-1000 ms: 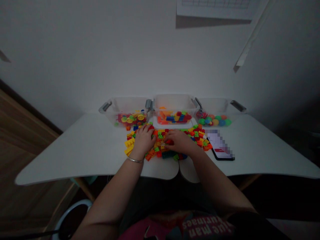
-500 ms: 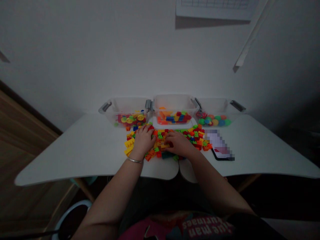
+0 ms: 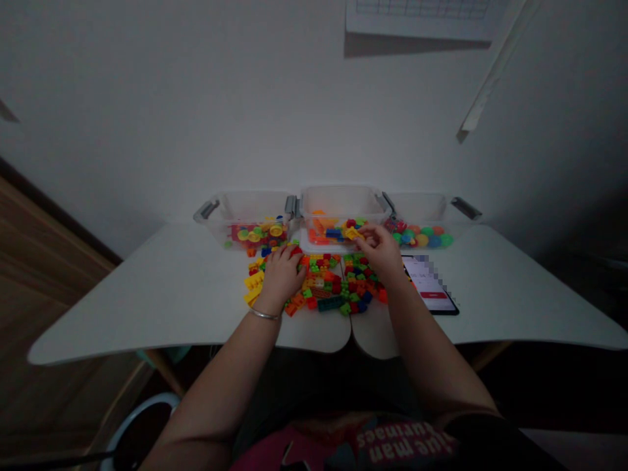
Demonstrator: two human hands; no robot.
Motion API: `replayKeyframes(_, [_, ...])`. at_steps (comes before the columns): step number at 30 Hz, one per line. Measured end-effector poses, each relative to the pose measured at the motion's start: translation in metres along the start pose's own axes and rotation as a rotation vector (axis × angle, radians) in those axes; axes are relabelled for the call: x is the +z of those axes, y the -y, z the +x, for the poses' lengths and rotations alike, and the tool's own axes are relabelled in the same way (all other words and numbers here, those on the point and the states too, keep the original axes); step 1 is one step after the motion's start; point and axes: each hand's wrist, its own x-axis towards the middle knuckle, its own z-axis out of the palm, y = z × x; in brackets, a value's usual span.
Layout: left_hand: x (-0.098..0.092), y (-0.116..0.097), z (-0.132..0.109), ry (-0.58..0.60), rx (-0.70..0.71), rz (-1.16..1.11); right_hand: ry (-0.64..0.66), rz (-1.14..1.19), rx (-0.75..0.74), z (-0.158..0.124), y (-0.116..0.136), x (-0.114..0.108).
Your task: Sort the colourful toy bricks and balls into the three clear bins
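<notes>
Many small coloured bricks (image 3: 321, 294) lie heaped on the white table. My left hand (image 3: 283, 276) rests palm down on the left part of the heap, its fingers apart, touching bricks. Above the back right of the heap, my right hand (image 3: 383, 252) pinches a yellow piece (image 3: 352, 233) between thumb and fingers. The piece is in front of the middle clear bin (image 3: 343, 196), which holds orange, blue and red pieces. Larger yellow bricks (image 3: 254, 281) are just left of my left hand.
The left clear bin (image 3: 250, 204) holds yellow and red pieces. Coloured balls (image 3: 426, 235) are in the right clear bin (image 3: 422, 204). A phone (image 3: 434, 288) lies right of the heap. The white table (image 3: 161, 294) has a notch at its front edge.
My right hand has moved from the middle of the heap back and to the right, up near the middle bin, and now holds a yellow piece. My left hand has stayed in place.
</notes>
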Motion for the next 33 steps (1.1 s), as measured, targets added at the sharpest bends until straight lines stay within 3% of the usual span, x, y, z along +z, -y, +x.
replayKeyframes(5, [0.0,0.0,0.0,-0.006,0.002,-0.015,-0.146,-0.041,-0.037,0.029,-0.003,-0.016])
replayKeyframes(12, [0.001,0.0,0.0,-0.007,-0.002,-0.024,-0.299,-0.368,-0.299,0.049,0.01,-0.024])
replayKeyframes(22, [-0.002,0.0,0.0,-0.001,0.007,0.007,0.013,-0.577,-0.347,0.058,0.012,-0.002])
replayKeyframes(28, [-0.003,0.0,-0.001,-0.007,0.003,-0.009,0.095,-0.754,-0.302,0.055,0.013,0.004])
replayKeyframes(33, [-0.004,0.001,-0.001,0.0,0.009,-0.005,0.16,-0.754,-0.316,0.05,0.012,0.002])
